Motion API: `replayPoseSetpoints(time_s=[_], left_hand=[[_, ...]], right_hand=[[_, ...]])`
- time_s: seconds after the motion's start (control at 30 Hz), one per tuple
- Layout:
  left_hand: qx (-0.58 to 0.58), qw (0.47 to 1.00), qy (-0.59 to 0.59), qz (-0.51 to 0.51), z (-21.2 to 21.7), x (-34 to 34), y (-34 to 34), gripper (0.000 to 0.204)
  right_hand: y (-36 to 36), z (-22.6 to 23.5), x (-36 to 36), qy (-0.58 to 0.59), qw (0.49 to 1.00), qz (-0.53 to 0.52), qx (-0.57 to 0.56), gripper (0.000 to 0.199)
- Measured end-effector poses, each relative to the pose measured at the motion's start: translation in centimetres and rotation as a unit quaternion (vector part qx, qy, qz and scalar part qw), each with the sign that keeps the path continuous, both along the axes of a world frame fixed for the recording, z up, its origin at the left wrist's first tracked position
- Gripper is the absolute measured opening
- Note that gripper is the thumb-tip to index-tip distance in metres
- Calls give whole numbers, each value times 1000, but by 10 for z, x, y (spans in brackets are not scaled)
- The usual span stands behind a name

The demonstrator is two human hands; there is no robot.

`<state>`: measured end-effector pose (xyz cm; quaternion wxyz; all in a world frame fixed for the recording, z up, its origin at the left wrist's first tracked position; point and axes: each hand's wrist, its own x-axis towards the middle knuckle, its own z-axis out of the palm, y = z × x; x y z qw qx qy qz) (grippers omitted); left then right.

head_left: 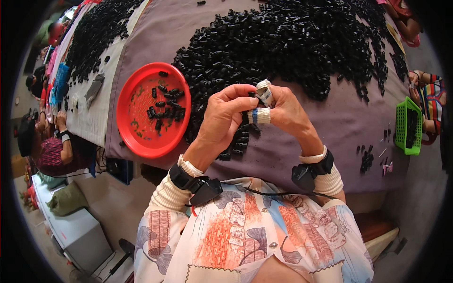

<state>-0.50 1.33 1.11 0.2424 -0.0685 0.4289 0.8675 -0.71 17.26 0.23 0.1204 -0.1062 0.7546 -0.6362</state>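
Pinching one small black part together: left hand and right hand, above the black heap.

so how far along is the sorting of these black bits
Done: about a dozen black pieces lie in the red tray. In hand: the left hand and right hand, its fingertips taped, pinch a small black piece between them. Left: the big black pile on the table covering, by far most of them.
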Motion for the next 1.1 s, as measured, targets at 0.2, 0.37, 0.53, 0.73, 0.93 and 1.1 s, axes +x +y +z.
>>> replayPoseSetpoints(time_s=[0.2, 0.37, 0.53, 0.73, 0.93, 1.1], left_hand=[[12, 1000, -6, 7, -8, 1, 0, 17], [-18, 998, 15, 65, -6, -1, -17, 20], [-140, 970, 80, 183, -8, -10, -85, 22], [-469, 819, 204, 259, -17, -4, -141, 21], [-548, 740, 388, 39, -4, 11, -54, 15], [-572, 555, 583, -159, -41, 31, 2, 21]], right_hand=[[-4, -6, 2, -17, 1000, -17, 3, 24], [-10, -7, 0, -23, 1000, -10, -8, 23], [2, -10, -4, -90, 996, -18, -12, 23], [20, -12, -4, -77, 996, -34, -23, 24], [29, -9, -3, -92, 991, -90, -27, 19], [37, -13, -2, -93, 991, -87, -45, 15]])
